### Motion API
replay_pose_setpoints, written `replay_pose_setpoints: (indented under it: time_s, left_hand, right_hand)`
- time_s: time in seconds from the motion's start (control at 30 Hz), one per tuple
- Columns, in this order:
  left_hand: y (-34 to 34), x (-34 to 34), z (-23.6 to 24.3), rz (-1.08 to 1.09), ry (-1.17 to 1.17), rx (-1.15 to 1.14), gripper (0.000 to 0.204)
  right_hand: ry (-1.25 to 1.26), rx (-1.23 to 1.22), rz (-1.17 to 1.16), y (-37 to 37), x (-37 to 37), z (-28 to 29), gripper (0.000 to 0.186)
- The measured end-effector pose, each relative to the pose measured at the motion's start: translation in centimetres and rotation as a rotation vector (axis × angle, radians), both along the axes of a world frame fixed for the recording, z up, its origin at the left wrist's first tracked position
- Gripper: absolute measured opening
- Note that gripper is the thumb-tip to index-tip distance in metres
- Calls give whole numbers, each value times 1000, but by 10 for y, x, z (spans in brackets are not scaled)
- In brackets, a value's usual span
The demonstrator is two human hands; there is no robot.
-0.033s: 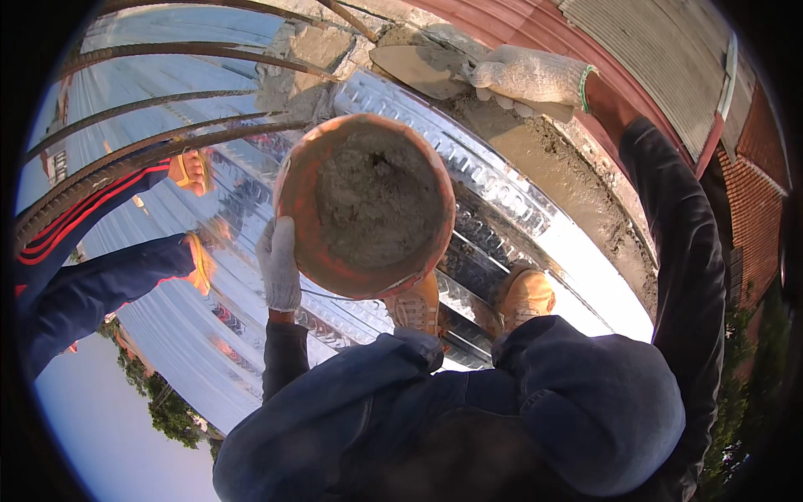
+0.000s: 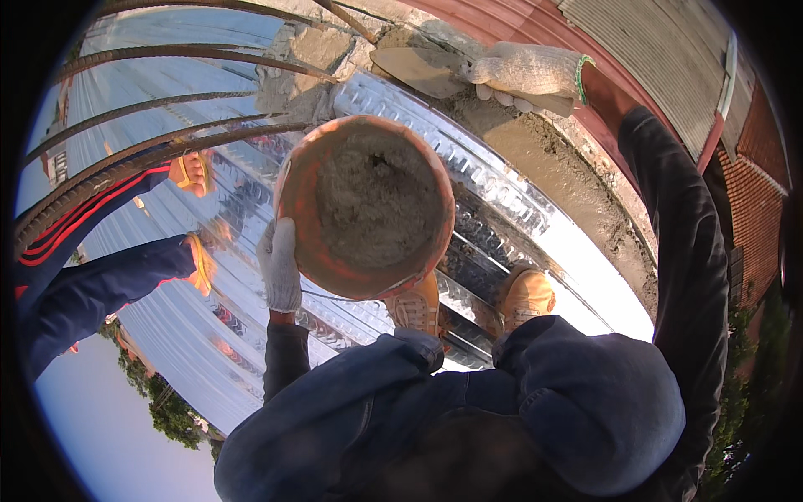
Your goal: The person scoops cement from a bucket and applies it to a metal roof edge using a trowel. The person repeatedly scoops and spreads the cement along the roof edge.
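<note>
My left hand (image 2: 283, 266), in a white knit glove, grips the side of a round orange-red bucket (image 2: 294, 205). Grey wet mortar (image 2: 381, 201) fills much of the bucket, with a small dark hollow near its far side. At the upper right my right hand (image 2: 525, 71), gloved too, is closed around a trowel (image 2: 418, 70); its handle is mostly hidden by the fingers. The trowel's pointed blade lies flat at the top of a masonry wall, pointing left. Along that wall top runs a band of mortar (image 2: 552, 159), below and right of my right hand.
Shiny corrugated metal sheets (image 2: 493, 188) lie under my tan shoes (image 2: 527, 301). Several rusty rebars (image 2: 176, 142) jut out at the left beside a rough concrete block (image 2: 305, 63). Another person's sandalled foot (image 2: 194, 171) is on the left. Red roofing (image 2: 519, 21) lies beyond the wall.
</note>
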State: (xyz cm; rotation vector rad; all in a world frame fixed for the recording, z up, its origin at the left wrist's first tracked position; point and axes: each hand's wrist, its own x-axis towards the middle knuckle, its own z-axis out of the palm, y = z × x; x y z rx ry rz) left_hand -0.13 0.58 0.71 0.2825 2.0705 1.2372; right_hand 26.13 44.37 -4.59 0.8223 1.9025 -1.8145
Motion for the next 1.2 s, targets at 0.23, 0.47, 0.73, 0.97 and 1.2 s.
replay_pose_setpoints:
  time_s: [0.23,0.47,0.73,0.97,1.2]
  left_hand:
    - [-3,-2,1,21,0,5,33]
    - [-6,-5,-2,-31,19,19,33]
    - [-7,-6,-3,-35,-4,39,34]
    - [-9,-7,3,-31,4,-25,39]
    - [-9,-6,-8,-26,1,-18,42]
  right_hand:
    - [-113,152,176,6,3,10,52]
    - [-140,103,168,-6,45,4,53]
    - [20,554,244,-31,97,4,52]
    - [101,482,130,-26,67,46,48]
    - [-16,89,-29,-4,15,9,48]
